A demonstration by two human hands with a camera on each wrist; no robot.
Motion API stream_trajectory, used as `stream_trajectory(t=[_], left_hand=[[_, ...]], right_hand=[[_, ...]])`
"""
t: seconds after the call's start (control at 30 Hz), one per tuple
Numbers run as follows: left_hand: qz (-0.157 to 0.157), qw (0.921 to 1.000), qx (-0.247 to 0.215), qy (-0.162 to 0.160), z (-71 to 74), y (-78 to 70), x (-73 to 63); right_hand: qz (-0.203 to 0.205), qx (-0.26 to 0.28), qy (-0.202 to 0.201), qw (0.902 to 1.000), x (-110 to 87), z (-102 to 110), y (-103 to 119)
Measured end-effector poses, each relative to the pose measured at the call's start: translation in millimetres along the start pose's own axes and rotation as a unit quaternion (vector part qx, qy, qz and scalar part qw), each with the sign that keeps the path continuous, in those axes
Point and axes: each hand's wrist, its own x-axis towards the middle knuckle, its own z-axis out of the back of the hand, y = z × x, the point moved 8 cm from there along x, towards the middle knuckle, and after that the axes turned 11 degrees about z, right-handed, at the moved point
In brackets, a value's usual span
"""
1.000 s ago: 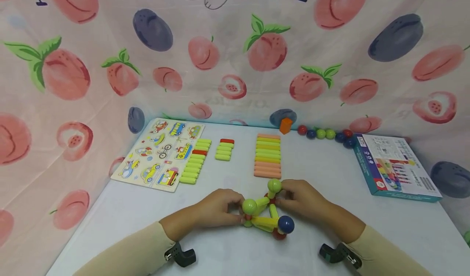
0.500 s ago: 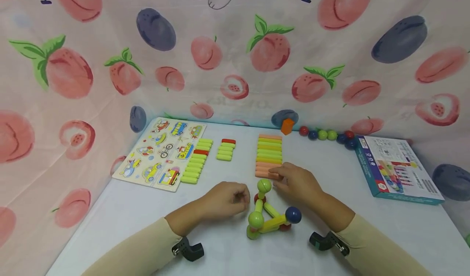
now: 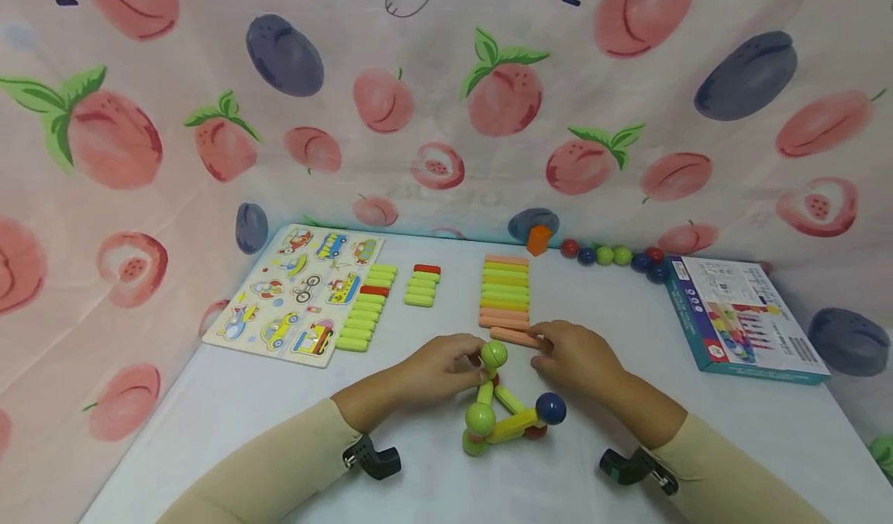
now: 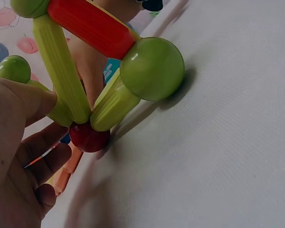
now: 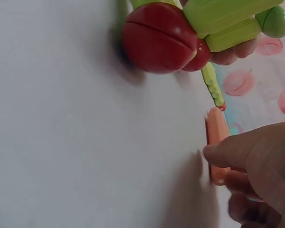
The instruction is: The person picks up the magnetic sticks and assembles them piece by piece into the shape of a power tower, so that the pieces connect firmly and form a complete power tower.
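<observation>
A toy frame of wooden sticks and balls stands on the table, with a green ball (image 3: 494, 354), a blue ball (image 3: 551, 408) and a yellow stick (image 3: 512, 426). My left hand (image 3: 443, 367) pinches its upright green stick below the top green ball, thumb on the near side in the left wrist view. A red ball (image 4: 89, 137) joins several green sticks there. With thumb and fingers, my right hand (image 3: 580, 359) pinches the right end of an orange stick (image 3: 512, 336), which lies slightly askew in front of the stick row. The right wrist view shows this orange stick (image 5: 217, 124) close up.
Behind it lies a row of orange, yellow and green sticks (image 3: 505, 285). Shorter green and red sticks (image 3: 422, 284) lie further left, beside a picture puzzle board (image 3: 286, 295). Several balls (image 3: 613, 256) and an orange block (image 3: 539, 240) line the back. A box (image 3: 749, 318) lies at right.
Both hands held the frame at first, then let go. My right hand moved to the stick row and drew its front orange stick slightly away. My left hand returned to the frame's upright stick.
</observation>
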Motion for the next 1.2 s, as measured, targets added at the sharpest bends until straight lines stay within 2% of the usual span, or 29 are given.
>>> stream_trajectory(t=[0.17,0.27,0.37,0.43,0.5,0.53,0.57,0.63,0.7,0.77,0.8,0.87,0.93,1.07,1.2], left_hand=[[0.002,0.9999,-0.015,0.007,-2.9,4.7,-1.4],[0.000,0.9999,-0.016,0.006,-2.8,5.0,-1.7],[-0.002,0.9999,-0.014,0.002,-1.7,4.5,-1.7],[-0.001,0.9999,-0.017,0.001,-1.5,4.3,-1.7],[-0.001,0.9998,-0.019,0.003,-2.0,4.1,-1.6],[0.000,0.9998,-0.021,0.005,-2.5,4.1,-1.6],[0.002,0.9997,-0.022,0.007,-3.0,4.1,-1.5],[0.007,0.9997,-0.023,0.010,-3.4,4.2,-1.2],[0.016,0.9996,-0.022,0.013,-3.5,4.5,-1.1],[0.021,0.9994,-0.020,0.016,-3.5,4.6,-1.0],[0.022,0.9994,-0.019,0.018,-3.5,4.6,-1.0],[0.024,0.9993,-0.020,0.021,-3.6,4.3,-1.0],[0.022,0.9991,-0.026,0.025,-3.8,4.2,-1.0],[0.025,0.9984,-0.041,0.028,-4.7,5.3,-0.6],[0.022,0.9982,-0.047,0.029,-5.5,5.3,0.5]], right_hand=[[-0.001,-0.010,-0.006,0.9999,-2.8,-1,-2],[-0.002,0.006,-0.005,1.0000,-2.0,-2,2],[0.003,0.016,0.014,0.9998,-0.3,-3,8],[-0.001,0.049,0.043,0.9979,-1.5,-4,11],[-0.005,0.119,0.080,0.9897,-5.8,-6,12],[-0.009,0.172,0.102,0.9798,-9.2,-8,12],[-0.009,0.230,0.123,0.9654,-13.0,-10,13],[-0.001,0.345,0.164,0.9239,-21.3,-15,16],[0.018,0.423,0.200,0.8834,-28.6,-18,20],[0.043,0.463,0.219,0.8578,-33.2,-19,24],[0.055,0.471,0.223,0.8517,-34.4,-20,25],[0.074,0.473,0.221,0.8498,-34.8,-20,27],[0.088,0.465,0.215,0.8542,-33.7,-20,29],[0.113,0.430,0.200,0.8731,-30.9,-20,33],[0.110,0.396,0.185,0.8928,-30.1,-19,33]])
